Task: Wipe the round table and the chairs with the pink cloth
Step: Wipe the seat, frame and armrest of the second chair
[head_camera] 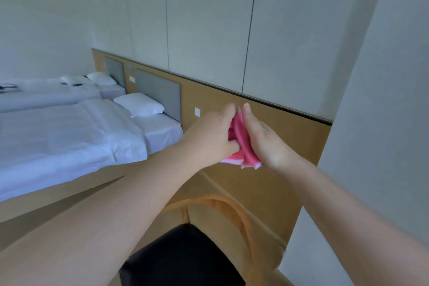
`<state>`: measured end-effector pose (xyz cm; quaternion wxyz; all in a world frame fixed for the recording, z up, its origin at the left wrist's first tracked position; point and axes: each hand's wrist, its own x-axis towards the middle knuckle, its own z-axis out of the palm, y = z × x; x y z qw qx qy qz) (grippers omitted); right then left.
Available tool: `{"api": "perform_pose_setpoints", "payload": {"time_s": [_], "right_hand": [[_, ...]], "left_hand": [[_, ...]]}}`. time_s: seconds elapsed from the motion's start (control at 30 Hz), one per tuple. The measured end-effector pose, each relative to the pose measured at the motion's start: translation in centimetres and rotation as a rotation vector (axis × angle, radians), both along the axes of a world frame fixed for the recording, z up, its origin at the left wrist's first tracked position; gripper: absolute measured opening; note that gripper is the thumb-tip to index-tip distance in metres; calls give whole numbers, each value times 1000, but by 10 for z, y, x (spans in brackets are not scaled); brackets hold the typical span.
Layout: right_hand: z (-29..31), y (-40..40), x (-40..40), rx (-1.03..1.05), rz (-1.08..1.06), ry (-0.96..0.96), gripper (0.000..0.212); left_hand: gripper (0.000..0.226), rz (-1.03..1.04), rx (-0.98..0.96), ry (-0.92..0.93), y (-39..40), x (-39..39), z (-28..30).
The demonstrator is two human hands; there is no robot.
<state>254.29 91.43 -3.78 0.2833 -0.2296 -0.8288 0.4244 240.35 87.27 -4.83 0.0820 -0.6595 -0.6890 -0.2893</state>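
Pink cloth (241, 144) is bunched up mid-air above the chair (185, 255), squeezed between left hand (209, 137) and right hand (267, 144), both grips pinching it, long axis running up-down.

Probably a hotel room: two made white beds (69, 132) against a headboard panel (232, 109).

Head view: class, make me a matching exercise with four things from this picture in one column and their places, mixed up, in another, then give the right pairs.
Things
1. pink cloth
2. chair
3. pillow
4. wall switch

Places
A. on the nearer bed
B. below the hands, at the bottom edge
C. on the wood panel, left of the hands
D. between the left hand and right hand

Pairs: 1-D, 2-B, 3-A, 4-C
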Motion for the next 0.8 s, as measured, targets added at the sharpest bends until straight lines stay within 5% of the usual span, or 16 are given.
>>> {"api": "perform_pose_setpoints", "payload": {"time_s": [0.17, 0.33, 0.4, 0.5, 0.6, 0.8], "right_hand": [[-18, 9, -63, -45, 332, -107, 75], [-54, -10, -129, -75, 845, -194, 112], [-64, -35, -147, -86, 1020, -197, 91], [-73, -93, -167, -37, 1161, -71, 13], [-79, -162, -183, 30, 1224, 35, 45], [-73, -298, -180, 4, 1539, -59, 10]], "left_hand": [[22, 97, 91, -4, -54, -41, -2], [15, 453, -10, -42, -142, -64, -14], [24, 657, -37, -69, -187, -66, -20], [31, 923, -89, -137, -259, -48, -26], [31, 1120, -136, -242, -332, -17, -28], [14, 1343, -270, -435, -461, 63, -30]]}}
